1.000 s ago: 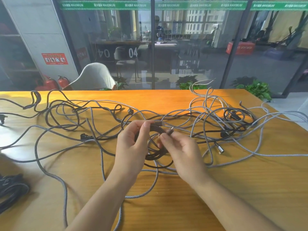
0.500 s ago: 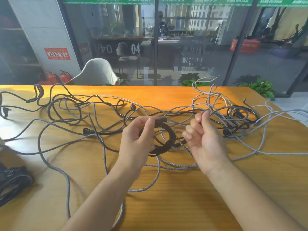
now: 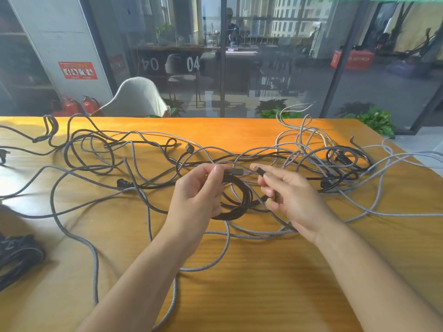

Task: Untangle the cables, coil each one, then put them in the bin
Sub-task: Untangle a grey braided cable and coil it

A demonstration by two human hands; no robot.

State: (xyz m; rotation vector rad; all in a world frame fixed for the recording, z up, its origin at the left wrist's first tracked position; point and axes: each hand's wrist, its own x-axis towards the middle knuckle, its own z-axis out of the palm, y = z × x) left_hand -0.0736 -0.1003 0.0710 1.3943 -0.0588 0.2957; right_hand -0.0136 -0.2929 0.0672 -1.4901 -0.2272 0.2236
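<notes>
Right now the dark coil [image 3: 236, 200] hangs upright over the table [image 3: 263, 271], gripped at its top by the left hand [image 3: 199, 195]. Its free plug end [image 3: 260, 170] lies just right, pinched in the right hand [image 3: 294, 200], whose other fingers curl loosely. No bin shows.

Your left hand [image 3: 199, 195] is raised at centre frame, palm turned toward 3 o'clock, its fingers [image 3: 217, 172] curled and the thumb pressed down against them in a pinch. Your right hand [image 3: 294, 197] sits just beside it at 3 o'clock, apart from it, fingers bent inward toward 9 o'clock and closed in a pinch too. Both bare forearms run up from the 6 o'clock edge, the left from 7 o'clock, the right from 5 o'clock, converging toward the hands.
</notes>
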